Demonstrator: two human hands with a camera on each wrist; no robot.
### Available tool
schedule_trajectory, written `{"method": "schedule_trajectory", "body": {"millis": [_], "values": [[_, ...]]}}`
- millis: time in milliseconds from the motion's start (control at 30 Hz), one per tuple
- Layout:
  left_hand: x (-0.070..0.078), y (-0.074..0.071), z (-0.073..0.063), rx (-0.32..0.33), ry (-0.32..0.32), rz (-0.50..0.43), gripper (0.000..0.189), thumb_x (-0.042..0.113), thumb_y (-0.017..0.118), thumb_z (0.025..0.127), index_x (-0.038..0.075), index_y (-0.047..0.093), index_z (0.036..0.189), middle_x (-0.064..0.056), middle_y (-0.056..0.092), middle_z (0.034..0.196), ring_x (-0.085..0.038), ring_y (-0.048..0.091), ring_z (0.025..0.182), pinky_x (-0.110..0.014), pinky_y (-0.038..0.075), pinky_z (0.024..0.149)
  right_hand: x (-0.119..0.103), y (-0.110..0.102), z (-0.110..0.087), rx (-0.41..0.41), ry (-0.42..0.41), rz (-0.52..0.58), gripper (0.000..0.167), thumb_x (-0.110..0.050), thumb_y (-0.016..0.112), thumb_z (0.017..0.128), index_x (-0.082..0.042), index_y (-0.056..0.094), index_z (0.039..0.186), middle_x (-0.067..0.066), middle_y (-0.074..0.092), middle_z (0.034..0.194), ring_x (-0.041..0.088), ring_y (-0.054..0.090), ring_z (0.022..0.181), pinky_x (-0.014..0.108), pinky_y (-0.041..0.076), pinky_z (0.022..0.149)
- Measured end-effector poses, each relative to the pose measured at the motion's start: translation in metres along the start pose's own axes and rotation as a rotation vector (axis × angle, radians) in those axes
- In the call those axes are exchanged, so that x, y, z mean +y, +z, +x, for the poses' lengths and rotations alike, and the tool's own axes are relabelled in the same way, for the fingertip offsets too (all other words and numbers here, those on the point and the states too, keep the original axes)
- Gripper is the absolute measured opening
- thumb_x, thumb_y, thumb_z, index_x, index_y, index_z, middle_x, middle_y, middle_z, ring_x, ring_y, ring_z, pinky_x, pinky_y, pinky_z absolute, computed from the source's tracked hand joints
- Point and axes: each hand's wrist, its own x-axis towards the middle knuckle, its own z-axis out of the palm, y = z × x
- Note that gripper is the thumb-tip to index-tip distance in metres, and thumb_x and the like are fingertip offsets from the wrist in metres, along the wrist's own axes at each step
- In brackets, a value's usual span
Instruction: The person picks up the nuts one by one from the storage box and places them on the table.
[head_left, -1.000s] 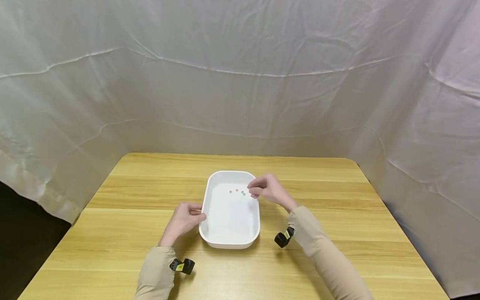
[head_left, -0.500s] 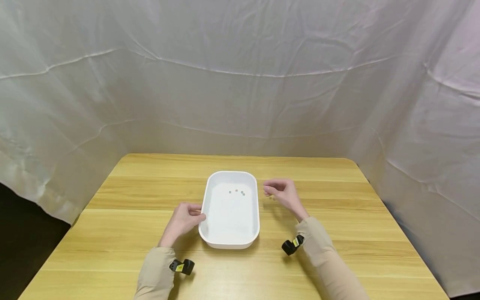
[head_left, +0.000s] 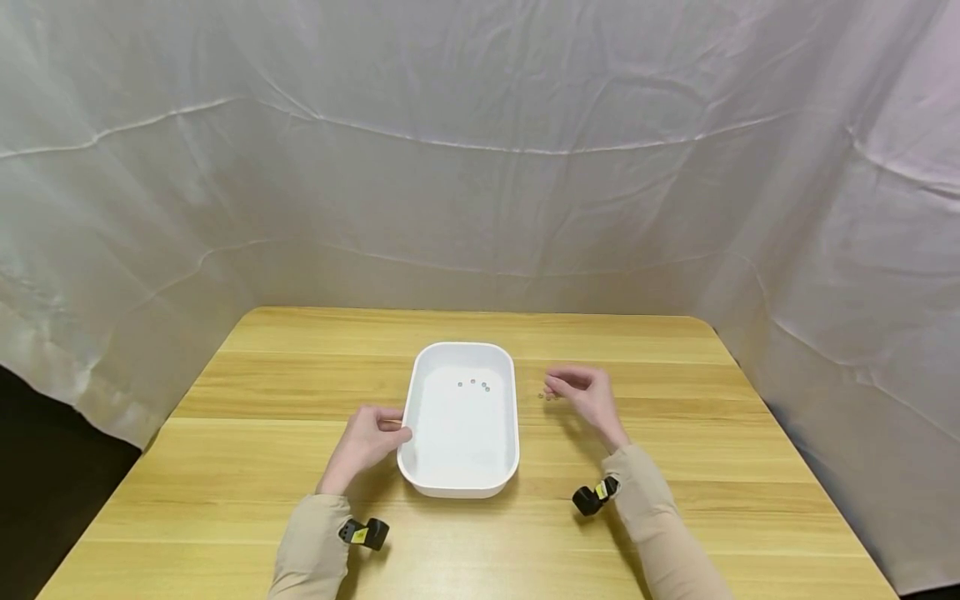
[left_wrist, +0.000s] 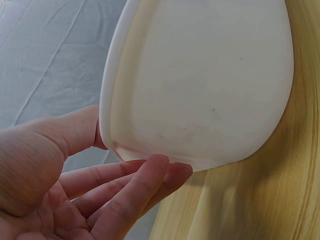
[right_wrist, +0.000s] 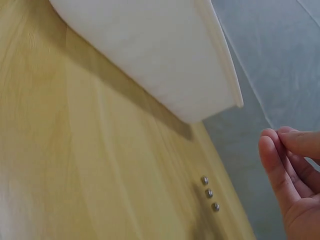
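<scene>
Only the head view shows four beads inside the tray, whose left rim the left hand pinches; the left wrist view adds fingers against the outer wall. Three more beads, clearest from the right wrist, lie right of it near the right hand, fingertips narrowed, contents untellable.

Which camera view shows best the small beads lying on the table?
The right wrist view: there the three beads appear largest, in a row on the table. The head view shows them as tiny specks near the right hand; the left wrist view shows none.
</scene>
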Motion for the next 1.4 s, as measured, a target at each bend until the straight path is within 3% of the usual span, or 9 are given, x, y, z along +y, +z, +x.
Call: {"method": "schedule_trajectory", "body": {"millis": [167,400,633,700,1000,1200,1300,1400], "values": [[0.000,0.000,0.000,0.000,-0.001,-0.003,0.037,0.006,0.068,0.080,-0.009,0.070,0.114,-0.026,0.075,0.104,-0.034,0.075,0.096,-0.042,0.063,0.084,0.007,-0.008,-0.003,0.034,0.090,0.014,0.035,-0.002,0.071,0.089,0.016,0.064,0.117,0.034,0.071,0.106,0.013,0.076,0.077,0.046,0.061,0.086],[0.000,0.000,0.000,-0.004,-0.004,-0.002,0.037,0.006,0.068,0.081,-0.009,0.070,0.115,-0.026,0.075,0.104,-0.034,0.075,0.097,-0.042,0.063,0.085,0.016,-0.016,-0.004,0.110,0.190,0.056,0.039,-0.002,0.073,0.087,0.014,0.063,0.121,0.013,0.079,0.094,0.015,0.077,0.078,0.039,0.063,0.083],[0.000,0.000,0.000,-0.004,-0.007,0.000,0.038,0.007,0.069,0.080,-0.009,0.070,0.114,-0.026,0.075,0.105,-0.035,0.075,0.098,-0.043,0.062,0.086,0.025,-0.020,-0.006,0.137,0.283,0.255,0.047,0.003,0.070,0.088,0.018,0.055,0.129,0.017,0.077,0.098,0.016,0.076,0.079,0.036,0.063,0.083],[0.000,0.000,0.000,-0.003,-0.004,0.000,0.038,0.007,0.068,0.080,-0.009,0.070,0.114,-0.026,0.075,0.105,-0.035,0.075,0.098,-0.043,0.062,0.086,0.027,-0.022,-0.006,0.141,0.277,0.252,0.047,0.004,0.070,0.087,0.019,0.054,0.129,0.020,0.077,0.099,0.015,0.076,0.078,0.034,0.064,0.082],[0.001,-0.001,0.000,-0.001,-0.003,0.001,0.037,0.007,0.068,0.080,-0.009,0.070,0.114,-0.026,0.075,0.104,-0.035,0.075,0.097,-0.043,0.062,0.086,0.038,-0.023,-0.005,0.145,0.195,0.064,0.033,0.007,0.068,0.088,0.021,0.062,0.118,0.035,0.071,0.104,0.009,0.074,0.071,0.023,0.063,0.073],[0.001,-0.001,-0.001,-0.003,0.001,-0.004,0.037,0.006,0.068,0.081,-0.009,0.070,0.114,-0.026,0.075,0.105,-0.035,0.075,0.098,-0.043,0.062,0.086,0.041,-0.020,-0.004,0.166,0.143,-0.204,0.024,-0.004,0.072,0.089,0.009,0.073,0.109,0.027,0.075,0.104,0.000,0.066,0.076,0.012,0.054,0.072],[0.002,-0.001,-0.001,-0.004,-0.001,-0.005,0.037,0.006,0.069,0.081,-0.009,0.070,0.114,-0.027,0.075,0.106,-0.035,0.075,0.098,-0.043,0.062,0.086,0.041,-0.019,-0.004,0.160,0.109,-0.363,0.019,-0.009,0.073,0.090,0.001,0.076,0.106,0.020,0.076,0.103,0.008,0.065,0.082,0.016,0.051,0.075],[0.002,-0.001,-0.001,-0.004,-0.005,-0.002,0.037,0.007,0.068,0.081,-0.008,0.070,0.114,-0.026,0.075,0.106,-0.035,0.075,0.098,-0.043,0.062,0.086,0.042,-0.019,-0.004,0.136,0.074,-0.444,0.016,-0.009,0.072,0.090,-0.001,0.077,0.103,0.019,0.076,0.103,0.023,0.070,0.090,0.029,0.055,0.082]]}}
